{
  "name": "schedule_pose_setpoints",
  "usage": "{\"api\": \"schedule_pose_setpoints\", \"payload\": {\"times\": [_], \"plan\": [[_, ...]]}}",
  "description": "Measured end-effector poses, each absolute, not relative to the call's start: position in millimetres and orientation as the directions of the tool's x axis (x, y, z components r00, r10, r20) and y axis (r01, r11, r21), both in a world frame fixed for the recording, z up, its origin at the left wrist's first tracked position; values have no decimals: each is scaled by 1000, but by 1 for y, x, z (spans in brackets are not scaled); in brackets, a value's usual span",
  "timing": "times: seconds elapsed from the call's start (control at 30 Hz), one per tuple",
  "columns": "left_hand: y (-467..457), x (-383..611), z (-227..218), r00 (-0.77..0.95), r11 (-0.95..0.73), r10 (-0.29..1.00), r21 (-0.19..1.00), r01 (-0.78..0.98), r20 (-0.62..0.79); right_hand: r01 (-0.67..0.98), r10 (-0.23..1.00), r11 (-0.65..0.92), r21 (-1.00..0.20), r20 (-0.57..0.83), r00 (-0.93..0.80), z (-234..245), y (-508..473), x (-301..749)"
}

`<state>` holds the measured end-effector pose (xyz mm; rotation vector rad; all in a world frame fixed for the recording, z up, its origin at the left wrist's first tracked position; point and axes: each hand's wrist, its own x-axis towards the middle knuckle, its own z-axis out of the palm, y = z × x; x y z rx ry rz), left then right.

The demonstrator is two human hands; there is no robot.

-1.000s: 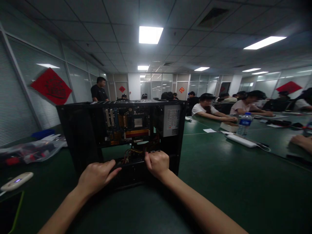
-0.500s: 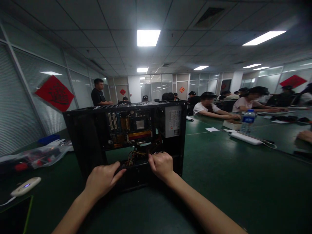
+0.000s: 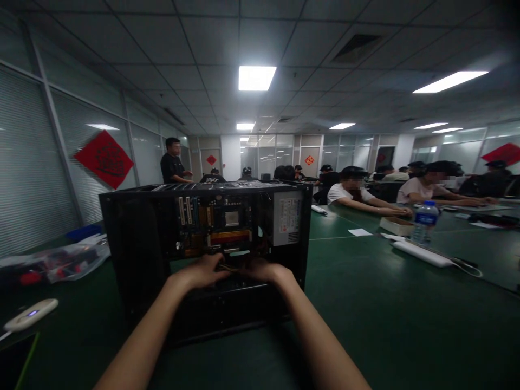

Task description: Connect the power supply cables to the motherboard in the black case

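Computer case [image 3: 130,244] stands upright and open-sided on the green tabletop [image 3: 385,314]. The left hand [image 3: 202,273] and right hand [image 3: 266,271] meet inside its lower opening at the bundle of wires [image 3: 228,266] under the motherboard [image 3: 215,219]; the fingers are in shadow, so I cannot tell whether either grip is clenched or released. The case's bottom rail runs just beneath the wrists. Bare tabletop spreads rightward to a power strip [image 3: 422,253] and water bottle [image 3: 423,222], and a plastic bag [image 3: 60,262] lies well apart on the left.
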<state>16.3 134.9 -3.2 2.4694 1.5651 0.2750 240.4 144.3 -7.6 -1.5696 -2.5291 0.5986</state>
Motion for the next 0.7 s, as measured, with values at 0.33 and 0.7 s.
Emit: {"api": "schedule_pose_setpoints", "payload": {"times": [0.33, 0.7], "plan": [[119, 20, 3, 299, -329, 930, 123, 936, 212, 839, 862, 409, -359, -150, -484, -24, 153, 243], [114, 7, 15, 213, -263, 931, 142, 954, 295, 770, 787, 509, -384, -155, -598, -25, 158, 244]]}}
